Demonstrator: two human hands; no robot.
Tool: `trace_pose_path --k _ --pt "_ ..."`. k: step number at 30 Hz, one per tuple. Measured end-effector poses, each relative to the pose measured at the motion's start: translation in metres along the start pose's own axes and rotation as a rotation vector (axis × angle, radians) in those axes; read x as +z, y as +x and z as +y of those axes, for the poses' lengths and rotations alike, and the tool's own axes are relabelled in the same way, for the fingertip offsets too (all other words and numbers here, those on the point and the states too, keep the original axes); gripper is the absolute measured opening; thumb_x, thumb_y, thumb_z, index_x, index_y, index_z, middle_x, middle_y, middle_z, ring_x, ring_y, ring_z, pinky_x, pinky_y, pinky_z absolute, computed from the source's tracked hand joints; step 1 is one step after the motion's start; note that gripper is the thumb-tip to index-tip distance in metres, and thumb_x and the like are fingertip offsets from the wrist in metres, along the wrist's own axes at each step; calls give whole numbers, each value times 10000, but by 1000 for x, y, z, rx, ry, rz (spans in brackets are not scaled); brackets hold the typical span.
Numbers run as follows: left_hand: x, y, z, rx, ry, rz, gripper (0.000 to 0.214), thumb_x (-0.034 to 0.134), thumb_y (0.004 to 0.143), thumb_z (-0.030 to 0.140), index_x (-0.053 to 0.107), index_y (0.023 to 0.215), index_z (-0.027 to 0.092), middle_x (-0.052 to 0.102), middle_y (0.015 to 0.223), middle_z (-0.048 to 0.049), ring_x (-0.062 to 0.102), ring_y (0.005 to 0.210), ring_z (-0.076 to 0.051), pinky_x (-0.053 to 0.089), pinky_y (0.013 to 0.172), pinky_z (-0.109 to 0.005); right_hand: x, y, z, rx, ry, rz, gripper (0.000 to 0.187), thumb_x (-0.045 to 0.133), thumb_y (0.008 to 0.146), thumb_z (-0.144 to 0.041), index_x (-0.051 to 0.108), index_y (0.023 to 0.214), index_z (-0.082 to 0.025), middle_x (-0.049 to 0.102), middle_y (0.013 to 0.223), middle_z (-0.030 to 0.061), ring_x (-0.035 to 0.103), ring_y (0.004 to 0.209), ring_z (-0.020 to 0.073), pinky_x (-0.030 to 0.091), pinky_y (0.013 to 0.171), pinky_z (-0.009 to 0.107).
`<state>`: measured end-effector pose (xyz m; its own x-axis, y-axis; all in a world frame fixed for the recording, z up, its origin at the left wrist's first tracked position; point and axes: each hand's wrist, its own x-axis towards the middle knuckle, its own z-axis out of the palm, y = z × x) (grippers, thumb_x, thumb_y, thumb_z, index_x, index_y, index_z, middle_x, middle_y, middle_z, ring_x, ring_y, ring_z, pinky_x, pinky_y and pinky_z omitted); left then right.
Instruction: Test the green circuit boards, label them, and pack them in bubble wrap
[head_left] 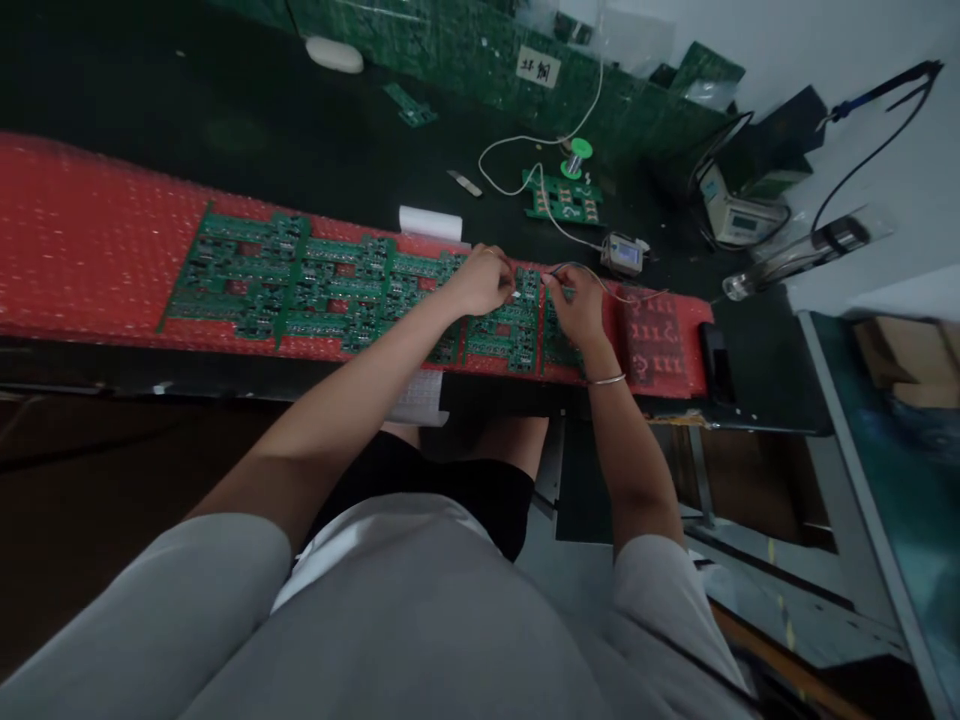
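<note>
Green circuit boards (337, 290) lie in a row on a red bubble-wrap sheet (82, 240). Over the boards right of the middle, my left hand (480, 282) has its fingers curled and pinched. A tiny white piece (516, 294) shows by its fingertips; whether it is held I cannot tell. Close by on the right, my right hand (581, 308) pinches a thin dark wire (559, 268) between thumb and finger. That wire passes over the hand toward the right. Under the wrist with the bangle, the red sheet carries on to a stack seen through red wrap (652, 335).
Behind the boards are a solder spool (576, 160), another green board (566, 200), a small meter with a screen (622, 253) and a knife (465, 183). A white paper roll (430, 223) touches the sheet. A black object (718, 362) lies at the right front edge.
</note>
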<state>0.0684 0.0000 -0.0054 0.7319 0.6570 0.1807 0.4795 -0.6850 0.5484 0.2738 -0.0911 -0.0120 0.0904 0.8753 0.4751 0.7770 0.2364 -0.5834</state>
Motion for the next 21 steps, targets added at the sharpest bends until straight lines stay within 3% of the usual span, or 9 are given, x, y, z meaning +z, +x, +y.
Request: trace_pose_path --k 5,12,16,21 --pt "14 21 -4 -111 77 -38 204 705 827 272 722 855 71 639 1103 -179 557 1189 -380 449 1085 -561 0 -11 2 1 -17 34 545 437 1010 -727 568 803 -240 647 799 42 596 798 210 493 810 371" --pt "9 22 14 -295 123 -143 300 660 861 290 753 1061 86 587 1332 -186 460 1349 -412 417 1131 -527 6 -16 4 -43 1 -22 517 410 1038 -687 589 868 -232 674 895 71 625 908 234 491 905 403" --pt "6 22 21 -328 112 -138 347 643 864 284 746 1125 80 589 1355 -190 444 1373 -433 396 1148 -540 10 -18 3 -76 -13 -90 474 396 1067 -626 634 957 -230 700 967 93 640 998 259 484 964 430" --pt "4 21 24 -319 144 -137 286 632 890 266 740 1059 61 613 1309 -204 474 1327 -418 412 1120 -549 13 -19 3 -112 -51 -152 436 392 1085 -579 636 995 -229 710 981 84 643 988 250 483 944 400"
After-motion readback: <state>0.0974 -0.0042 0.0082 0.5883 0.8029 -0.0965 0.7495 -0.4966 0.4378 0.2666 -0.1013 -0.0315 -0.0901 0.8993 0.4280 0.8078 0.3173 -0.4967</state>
